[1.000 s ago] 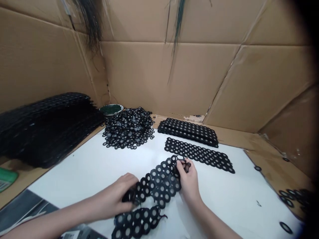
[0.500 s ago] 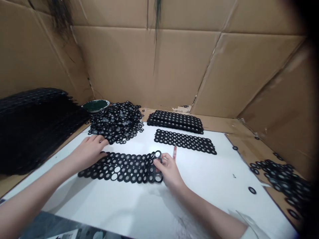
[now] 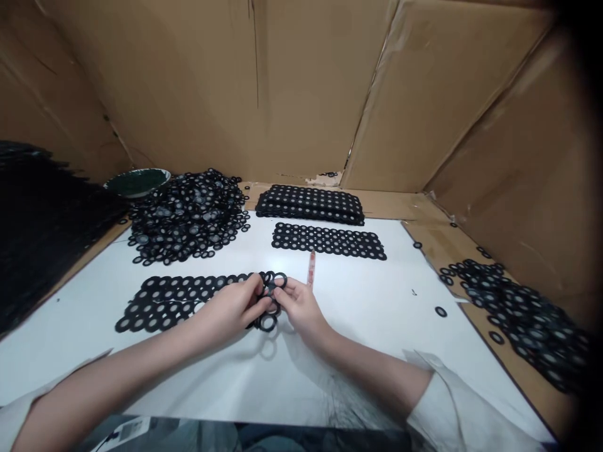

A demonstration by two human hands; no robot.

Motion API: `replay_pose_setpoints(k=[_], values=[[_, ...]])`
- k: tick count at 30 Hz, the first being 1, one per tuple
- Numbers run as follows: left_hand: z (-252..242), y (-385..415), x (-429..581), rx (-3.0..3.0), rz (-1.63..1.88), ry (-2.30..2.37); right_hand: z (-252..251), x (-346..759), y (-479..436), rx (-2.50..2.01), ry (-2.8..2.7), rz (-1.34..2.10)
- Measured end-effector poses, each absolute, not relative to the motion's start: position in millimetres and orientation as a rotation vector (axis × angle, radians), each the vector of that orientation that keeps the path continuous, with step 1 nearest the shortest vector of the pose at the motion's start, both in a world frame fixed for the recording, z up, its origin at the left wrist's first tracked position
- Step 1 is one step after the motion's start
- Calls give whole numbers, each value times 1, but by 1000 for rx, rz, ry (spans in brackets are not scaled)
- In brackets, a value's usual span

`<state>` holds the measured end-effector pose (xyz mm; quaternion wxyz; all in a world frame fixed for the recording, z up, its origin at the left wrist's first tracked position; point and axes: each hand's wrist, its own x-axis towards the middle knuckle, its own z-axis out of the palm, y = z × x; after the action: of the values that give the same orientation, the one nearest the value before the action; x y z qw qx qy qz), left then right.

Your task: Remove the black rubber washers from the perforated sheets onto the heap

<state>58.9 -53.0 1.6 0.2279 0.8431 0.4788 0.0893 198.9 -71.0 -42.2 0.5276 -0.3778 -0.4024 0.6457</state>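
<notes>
A strip of linked black rings (image 3: 155, 306) lies on the white board (image 3: 358, 326), its right end raised between my hands. My left hand (image 3: 235, 304) pinches rings near that end, its forearm crossing over part of the strip. Thumb and fingers of my right hand (image 3: 301, 307) are closed on the outermost rings at the right end. Just behind my right hand stands a small tube with red marks (image 3: 311, 269). Farther back lies a finished-looking panel of black rings (image 3: 330, 240).
Loose black rings are heaped at the back left (image 3: 188, 216), beside a green-filled bowl (image 3: 137, 182). Stacked ring panels (image 3: 309, 204) sit at the back. More loose rings (image 3: 522, 320) lie on cardboard at the right. A dark stack (image 3: 42, 226) stands far left, below cardboard walls (image 3: 301, 94).
My left hand has moved right, from beside the loose heap to the strip's right end, and now pinches it. The strip's end is lifted more. The whole view has shifted.
</notes>
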Motion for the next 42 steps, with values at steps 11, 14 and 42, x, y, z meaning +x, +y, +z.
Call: replay_pose_setpoints(k=[11,14,42], values=[[-1,-42,53,2165,353,1358,-51,198,-70,-993,-1029,1475],[4,-33,42,2109,690,1646,-54,199,-71,-1087,-1050,1470],[-15,-46,48,2533,367,1548,-36,202,-75,-1171,-1180,1376]])
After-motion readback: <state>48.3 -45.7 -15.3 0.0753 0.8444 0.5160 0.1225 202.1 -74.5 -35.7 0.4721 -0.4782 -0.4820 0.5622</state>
